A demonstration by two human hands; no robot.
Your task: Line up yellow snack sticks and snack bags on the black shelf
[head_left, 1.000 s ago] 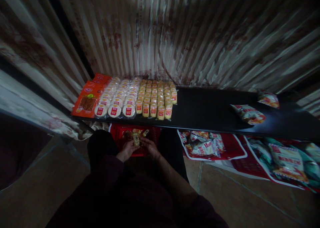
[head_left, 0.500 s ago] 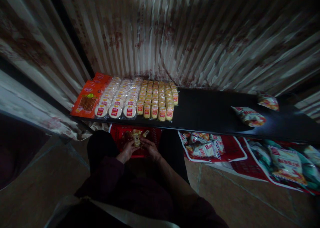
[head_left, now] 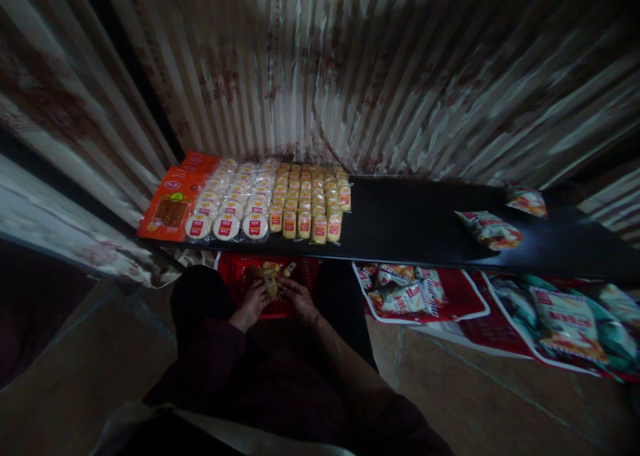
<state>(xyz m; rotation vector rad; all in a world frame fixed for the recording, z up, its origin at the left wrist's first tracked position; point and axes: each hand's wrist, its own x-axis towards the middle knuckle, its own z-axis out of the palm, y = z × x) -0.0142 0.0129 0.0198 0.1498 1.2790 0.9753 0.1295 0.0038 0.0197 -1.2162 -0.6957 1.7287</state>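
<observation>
My left hand (head_left: 254, 303) and my right hand (head_left: 299, 299) are close together over a red basket (head_left: 234, 267) between my knees. Small yellow wrapped snack cakes (head_left: 271, 284) sit between them, fingers of both hands closed on these from either side. Dim light blurs exactly how many are held. Another wrapped piece (head_left: 290, 269) lies just beyond my right fingertips. Above the basket, on a black shelf (head_left: 395, 223), stand tight rows of similar yellow packs (head_left: 305, 224). To their left are rows of round white wrapped crackers (head_left: 226, 227).
An orange snack packet (head_left: 167, 203) lies at the shelf's left end. Two loose bags (head_left: 493, 231) are on its right part. Below, a red basket of white bags (head_left: 407, 299) and another bag-filled basket (head_left: 570, 323) stand right of my legs. Striped curtain (head_left: 300, 76) hangs behind.
The view has shifted slightly, so the shelf appears a little left and lower. My fingers have moved a little on the yellow packs, which have turned between the hands.
</observation>
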